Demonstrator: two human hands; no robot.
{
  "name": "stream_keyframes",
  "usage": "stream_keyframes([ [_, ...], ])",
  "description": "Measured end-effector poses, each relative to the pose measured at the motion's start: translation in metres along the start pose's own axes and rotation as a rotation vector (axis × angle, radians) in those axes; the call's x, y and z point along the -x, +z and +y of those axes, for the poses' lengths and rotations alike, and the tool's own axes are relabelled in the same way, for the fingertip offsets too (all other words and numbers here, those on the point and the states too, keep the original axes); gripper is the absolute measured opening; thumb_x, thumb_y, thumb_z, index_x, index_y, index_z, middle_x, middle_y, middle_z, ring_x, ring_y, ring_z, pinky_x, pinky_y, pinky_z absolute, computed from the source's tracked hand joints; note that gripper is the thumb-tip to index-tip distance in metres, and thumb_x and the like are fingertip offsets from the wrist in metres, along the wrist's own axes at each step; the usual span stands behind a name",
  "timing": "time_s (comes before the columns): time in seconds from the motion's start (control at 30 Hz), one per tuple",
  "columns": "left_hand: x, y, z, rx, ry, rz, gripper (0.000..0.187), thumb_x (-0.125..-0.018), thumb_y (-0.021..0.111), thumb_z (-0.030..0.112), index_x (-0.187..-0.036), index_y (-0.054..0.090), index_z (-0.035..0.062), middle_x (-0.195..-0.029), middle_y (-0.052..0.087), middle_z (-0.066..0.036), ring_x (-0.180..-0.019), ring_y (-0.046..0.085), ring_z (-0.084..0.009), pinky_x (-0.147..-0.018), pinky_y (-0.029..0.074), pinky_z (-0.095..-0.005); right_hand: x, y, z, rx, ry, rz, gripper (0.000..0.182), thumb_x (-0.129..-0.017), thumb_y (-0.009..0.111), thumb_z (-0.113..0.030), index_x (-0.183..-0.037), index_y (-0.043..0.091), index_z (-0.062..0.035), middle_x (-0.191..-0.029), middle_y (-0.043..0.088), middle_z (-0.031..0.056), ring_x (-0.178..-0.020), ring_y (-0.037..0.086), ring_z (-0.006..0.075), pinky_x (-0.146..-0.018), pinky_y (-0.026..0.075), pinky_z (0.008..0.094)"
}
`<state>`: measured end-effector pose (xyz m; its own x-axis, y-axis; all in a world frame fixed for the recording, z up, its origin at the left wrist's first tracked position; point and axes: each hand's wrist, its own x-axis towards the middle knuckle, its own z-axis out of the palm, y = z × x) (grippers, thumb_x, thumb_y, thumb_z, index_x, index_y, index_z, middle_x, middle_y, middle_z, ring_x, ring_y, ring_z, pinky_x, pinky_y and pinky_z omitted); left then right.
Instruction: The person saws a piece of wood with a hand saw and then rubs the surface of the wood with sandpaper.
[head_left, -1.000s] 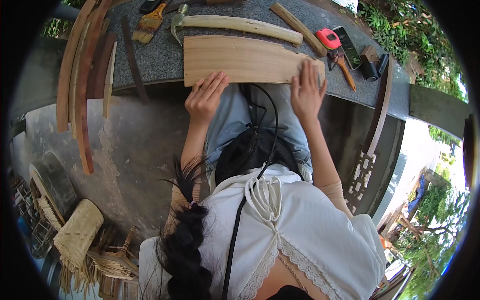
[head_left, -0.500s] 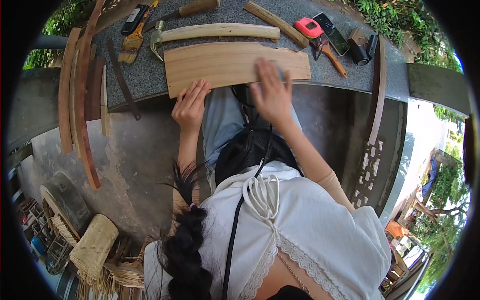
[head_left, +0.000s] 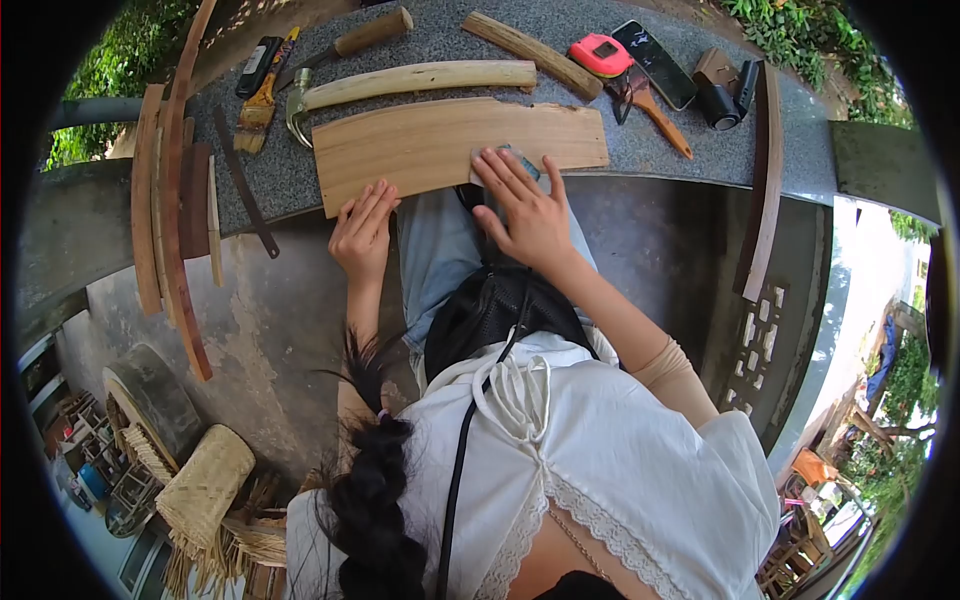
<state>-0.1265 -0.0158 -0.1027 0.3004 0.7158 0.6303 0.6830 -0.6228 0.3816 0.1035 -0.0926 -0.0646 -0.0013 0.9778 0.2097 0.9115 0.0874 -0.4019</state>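
A pale wooden board [head_left: 420, 145] lies along the front edge of the stone table, with a rough notch in its far edge. At its near left corner, my left hand [head_left: 363, 228] holds the board, fingers together on top and the thumb by the edge. My right hand [head_left: 525, 205] presses a piece of sandpaper [head_left: 527, 160] onto the near edge, right of the middle. Most of the sheet is hidden under the fingers; a greyish, teal-printed part shows. Behind the board lies a hammer [head_left: 420, 82] with a pale wooden handle.
On the stone table [head_left: 650, 150] are a paintbrush [head_left: 257, 115], a saw blade [head_left: 243, 180], a wooden stick [head_left: 530, 52], a red tape measure [head_left: 600, 55], a phone [head_left: 655, 65] and another brush [head_left: 660, 122]. Wood strips [head_left: 180, 230] lean at the left, another strip [head_left: 765, 190] at the right.
My right hand has moved left and nearer along the board with the sandpaper, whose printed part now shows clearly. My left hand stays at the corner. The whole view has shifted slightly.
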Motion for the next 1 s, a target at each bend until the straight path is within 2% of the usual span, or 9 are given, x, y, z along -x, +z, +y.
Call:
stream_keyframes([
  [0.17,-0.003,-0.003,0.009,0.005,-0.038,-0.041,0.023,-0.074,0.075,0.005,-0.097,0.074,0.0100,-0.101,0.071,-0.003,-0.099,0.067,-0.0209,-0.080,0.051,-0.0322,0.007,-0.024,0.073,0.297,0.170,0.157,0.054,-0.090,0.054,-0.037,-0.139,0.044,-0.0180,-0.142,0.046,0.0009,-0.131,0.043,0.0136,-0.112,0.015,0.0456],
  [0.3,-0.002,0.000,0.011,-0.006,-0.079,-0.056,0.021,-0.076,0.073,0.003,-0.097,0.074,0.0084,-0.102,0.070,-0.006,-0.101,0.067,-0.0220,-0.084,0.049,-0.0339,-0.001,-0.003,0.028,0.084,0.178,0.185,0.054,-0.090,0.054,-0.040,-0.139,0.045,-0.0178,-0.143,0.046,0.0007,-0.132,0.042,0.0131,-0.112,0.015,0.0458],
  [0.37,-0.002,-0.003,0.009,-0.021,-0.072,-0.062,0.022,-0.076,0.074,0.005,-0.097,0.074,0.0101,-0.103,0.070,-0.005,-0.100,0.067,-0.0217,-0.083,0.049,-0.0341,0.001,0.006,0.008,-0.026,0.019,0.072,0.056,-0.090,0.054,-0.043,-0.139,0.045,-0.0181,-0.142,0.046,0.0001,-0.133,0.040,0.0123,-0.113,0.015,0.0457],
  [0.4,-0.002,-0.003,0.009,-0.022,-0.072,-0.062,0.022,-0.076,0.074,0.005,-0.097,0.074,0.0102,-0.103,0.070,-0.005,-0.100,0.067,-0.0217,-0.083,0.049,-0.0341,0.000,0.002,0.018,0.062,-0.022,0.065,0.058,-0.089,0.055,-0.046,-0.139,0.045,-0.0187,-0.142,0.046,-0.0005,-0.133,0.039,0.0112,-0.113,0.015,0.0456],
  [0.5,-0.003,-0.003,0.010,-0.006,-0.089,-0.074,0.021,-0.078,0.072,0.003,-0.098,0.074,0.0090,-0.104,0.070,-0.005,-0.102,0.066,-0.0211,-0.086,0.048,-0.0338,0.003,-0.017,0.065,0.262,0.166,0.156,0.058,-0.090,0.053,-0.045,-0.140,0.044,-0.0165,-0.142,0.046,0.0009,-0.133,0.040,0.0132,-0.113,0.012,0.0476],
  [0.6,0.000,-0.002,0.013,0.001,-0.114,-0.065,0.020,-0.078,0.072,0.003,-0.098,0.074,0.0078,-0.104,0.070,-0.005,-0.105,0.065,-0.0204,-0.089,0.047,-0.0339,-0.004,-0.012,0.062,0.254,0.277,0.249,0.060,-0.091,0.050,-0.045,-0.141,0.042,-0.0120,-0.142,0.046,0.0048,-0.134,0.039,0.0168,-0.113,0.011,0.0486],
  [0.77,-0.004,-0.008,0.015,-0.010,-0.093,-0.027,0.018,-0.079,0.073,0.011,-0.097,0.074,0.0094,-0.101,0.071,-0.005,-0.102,0.066,-0.0210,-0.086,0.049,-0.0350,-0.039,0.033,-0.031,0.016,0.030,0.105,0.061,-0.092,0.047,-0.044,-0.141,0.041,-0.0087,-0.144,0.043,0.0076,-0.136,0.036,0.0194,-0.114,0.009,0.0483],
  [0.9,-0.017,-0.019,0.024,0.110,-0.237,-0.138,0.023,-0.088,0.061,0.018,-0.108,0.070,0.0101,-0.112,0.067,-0.007,-0.108,0.063,-0.0244,-0.094,0.047,-0.0393,-0.050,0.019,-0.035,-0.092,-0.051,0.123,0.057,-0.093,0.046,-0.041,-0.141,0.041,-0.0088,-0.146,0.041,0.0083,-0.137,0.034,0.0194,-0.114,0.008,0.0469],
  [1.0,-0.035,-0.013,0.042,0.007,-0.136,-0.286,0.042,-0.092,0.055,0.032,-0.127,0.057,0.0095,-0.134,0.053,-0.012,-0.126,0.048,-0.0291,-0.105,0.036,-0.0467,-0.046,-0.012,-0.001,-0.218,0.032,0.280,0.046,-0.094,0.049,-0.031,-0.134,0.047,-0.0091,-0.133,0.052,0.0113,-0.120,0.051,0.0241,-0.104,0.028,0.0436],
])
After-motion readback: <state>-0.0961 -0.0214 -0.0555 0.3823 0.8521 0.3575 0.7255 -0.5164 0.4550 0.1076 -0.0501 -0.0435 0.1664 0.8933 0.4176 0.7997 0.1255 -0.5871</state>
